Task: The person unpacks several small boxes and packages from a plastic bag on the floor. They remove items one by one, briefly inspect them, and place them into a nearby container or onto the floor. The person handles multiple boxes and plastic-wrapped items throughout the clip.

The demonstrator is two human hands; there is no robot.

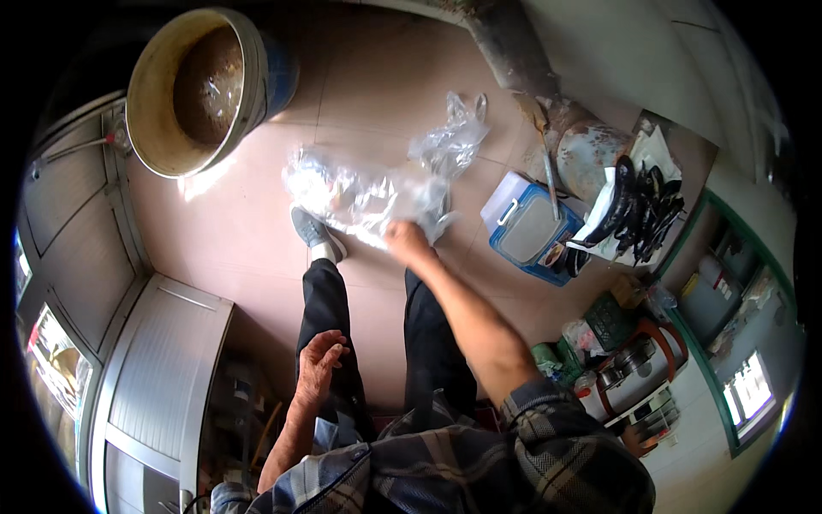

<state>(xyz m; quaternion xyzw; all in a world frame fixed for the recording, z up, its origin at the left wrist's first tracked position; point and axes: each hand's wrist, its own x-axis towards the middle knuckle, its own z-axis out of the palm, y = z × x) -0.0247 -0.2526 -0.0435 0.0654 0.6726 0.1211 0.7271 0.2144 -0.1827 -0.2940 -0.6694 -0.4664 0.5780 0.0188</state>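
Note:
My right hand (408,243), blurred, is closed in a fist at the near edge of a clear plastic sheet or bag (366,199) spread over the floor in front of my feet. The plastic shows on both sides of the fist and seems gripped in it. Part of the plastic is blurred too. Beyond it lies a crumpled clear plastic bag (449,144), which touches or joins it. My left hand (321,360) hovers near my left thigh, holding nothing, its fingers loosely bent. My left grey shoe (311,226) is beside the plastic; my right foot is hidden.
At upper left stands a large bucket (247,128) with brown contents. To the right are a blue-and-clear plastic box (530,231), a rusty metal cylinder (591,151) and long dark glossy items, perhaps eggplants (642,205), on white paper. A metal-framed cabinet (160,379) borders the left.

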